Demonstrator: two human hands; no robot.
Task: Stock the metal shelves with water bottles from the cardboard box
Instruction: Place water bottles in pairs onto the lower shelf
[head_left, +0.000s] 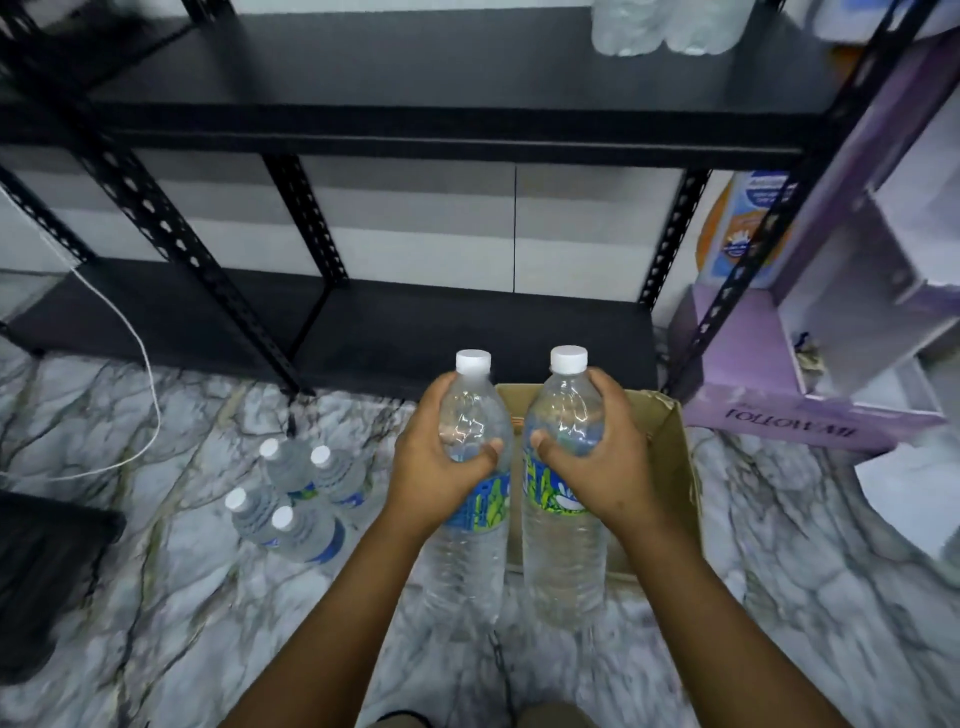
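Two tall clear water bottles are held upright, side by side, above the open cardboard box (670, 467). Each has a white screw cap, a smooth shoulder, a ribbed lower body and a blue label with green and white print around the middle. The left bottle (470, 551) hangs over the box's left edge; the left hand (436, 462) wraps it at the shoulder, thumb across the front just above the label. The right bottle (563, 561) sits in front of the box's inside; the right hand (602, 457) has a clenched grip on its shoulder, thumb likewise pressed on the front. The two bottles are just beside each other, apart.

The box stands on a grey-veined marble floor (156, 597), its far edge near the bottom board of the black metal shelves (441, 124). Left of the box, four smaller bottles (296, 499) with white caps and blue labels stand in a cluster on the floor. Beyond and above the box, at the upper shelf's right end, stand more clear bottles (665, 26), blurred. Right of the box is a purple carton (789, 410), and far left of it a white cable (140, 364) trails over the floor.
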